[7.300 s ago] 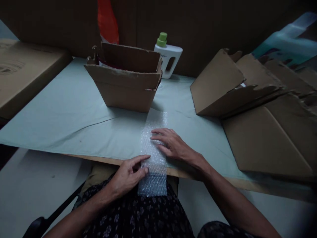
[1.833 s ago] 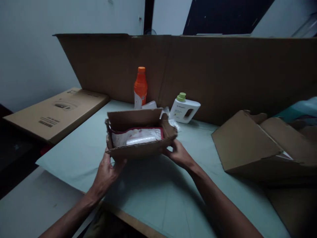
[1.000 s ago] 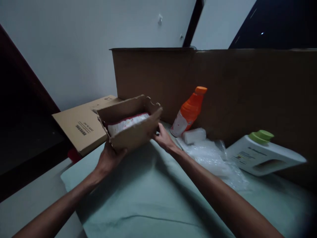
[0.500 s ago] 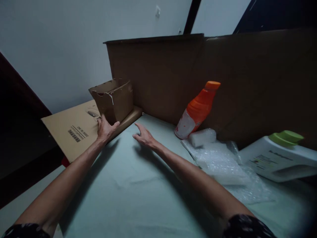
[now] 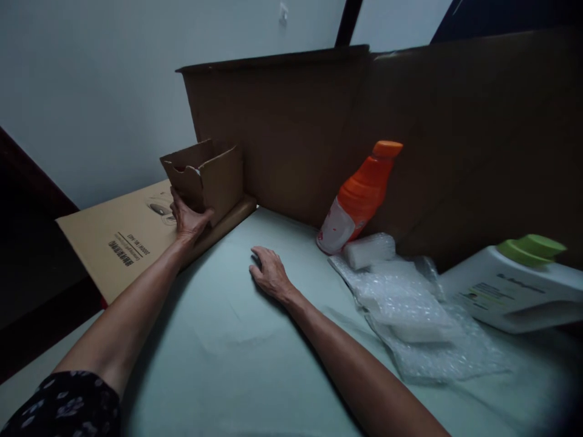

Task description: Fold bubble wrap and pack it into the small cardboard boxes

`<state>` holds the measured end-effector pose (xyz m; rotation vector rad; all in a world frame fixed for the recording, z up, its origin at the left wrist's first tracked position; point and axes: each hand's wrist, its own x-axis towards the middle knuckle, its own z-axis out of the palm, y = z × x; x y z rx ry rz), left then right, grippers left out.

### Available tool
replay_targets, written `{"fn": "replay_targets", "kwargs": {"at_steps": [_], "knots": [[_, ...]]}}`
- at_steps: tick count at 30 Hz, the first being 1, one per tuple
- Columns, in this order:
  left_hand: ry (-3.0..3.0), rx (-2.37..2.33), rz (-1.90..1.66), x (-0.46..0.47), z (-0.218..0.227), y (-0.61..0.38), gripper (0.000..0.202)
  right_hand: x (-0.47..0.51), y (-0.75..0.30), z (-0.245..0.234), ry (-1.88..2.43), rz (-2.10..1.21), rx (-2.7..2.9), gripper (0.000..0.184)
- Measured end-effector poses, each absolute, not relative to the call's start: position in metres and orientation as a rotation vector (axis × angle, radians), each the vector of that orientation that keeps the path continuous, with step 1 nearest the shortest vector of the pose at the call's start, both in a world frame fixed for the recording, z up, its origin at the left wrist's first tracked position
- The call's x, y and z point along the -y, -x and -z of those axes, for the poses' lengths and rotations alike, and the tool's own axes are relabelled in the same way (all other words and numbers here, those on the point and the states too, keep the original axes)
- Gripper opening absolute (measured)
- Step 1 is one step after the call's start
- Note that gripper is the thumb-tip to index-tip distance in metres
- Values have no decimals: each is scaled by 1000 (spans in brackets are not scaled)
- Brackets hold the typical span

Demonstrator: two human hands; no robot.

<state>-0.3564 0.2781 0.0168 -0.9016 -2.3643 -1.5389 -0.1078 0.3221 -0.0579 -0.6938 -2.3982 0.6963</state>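
Note:
My left hand [image 5: 189,221] is against the lower near side of a small open-topped cardboard box [image 5: 223,182], fingers on its left part and thumb across its near corner. The box stands on a larger flat cardboard carton [image 5: 136,233] with printed text and a picture. My right hand [image 5: 271,273] is low over the pale green surface [image 5: 218,358], or resting on it. It holds nothing, and its thumb is apart from the fingers. What lies deep inside the small box is hidden.
A tall brown cardboard panel [image 5: 291,133] stands behind. Against it leans an orange-and-white bottle [image 5: 359,200]. Bubble wrap [image 5: 405,303] lies in front of that bottle, and a white jug with a green cap [image 5: 510,291] is at the right.
My right hand has drawn back toward me and lowered, away from the box. My left hand stays at the box, which sits slightly differently. The view has shifted a little.

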Motion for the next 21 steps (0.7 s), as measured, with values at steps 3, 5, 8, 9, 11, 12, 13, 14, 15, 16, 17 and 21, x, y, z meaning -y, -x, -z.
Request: {"fn": "replay_targets", "kwargs": {"at_steps": [3,5,8,9,11,12,13,14,15,16,17,21], "knots": [[1037,2343,1538,-286,-12,349,121,-321,107,59,691,-692,2399,47],[1063,2342,1541,-292,-11,345,119,-320,107,60,696,-685,2400,45],[1018,2364,1540,-301,-14,345,116,-320,107,59,701,-673,2411,43],[1011,2371,1537,-302,-15,345,115,-320,107,59,700,-670,2416,42],[1012,2389,1533,-301,-16,344,114,-320,107,59,697,-666,2423,40],[1011,2409,1528,-297,-15,340,115,-320,107,59,697,-664,2424,40],[1005,2434,1517,-291,-11,334,114,-320,107,59,699,-661,2424,39],[1005,2458,1491,-283,-6,324,112,-321,107,60,700,-659,2425,39],[1018,2476,1449,-273,3,311,110,-321,107,60,700,-655,2428,38],[1059,2479,1391,-261,13,296,105,-322,108,60,699,-649,2433,38],[1153,2444,1317,-248,24,280,101,-323,109,59,697,-639,2442,37],[1719,2331,1030,-196,65,228,73,-316,112,46,720,-537,2515,31]]}}
